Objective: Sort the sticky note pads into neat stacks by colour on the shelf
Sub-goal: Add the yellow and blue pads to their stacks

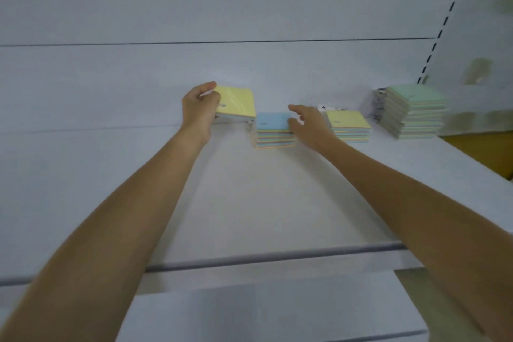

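Observation:
My left hand (pixel 200 108) grips a yellow sticky note pad (pixel 237 102) by its left edge, holding it slightly above the white shelf (pixel 249 189) at the back. Just right of it stands a short stack topped by a blue pad (pixel 270 122). My right hand (pixel 308 125) touches the right side of this blue-topped stack, thumb on top and fingers at the edge. Behind that hand sits a low stack with a yellow pad on top (pixel 350 123). Farther right rises a taller stack topped by a green pad (pixel 415 108).
The shelf's back panel (pixel 222 8) is plain white, with a slotted upright (pixel 444 22) at the right. A grey front rail (pixel 277 257) edges the shelf. A lower shelf (pixel 263 311) lies below. Blurred packaging (pixel 376 103) sits behind the green stack.

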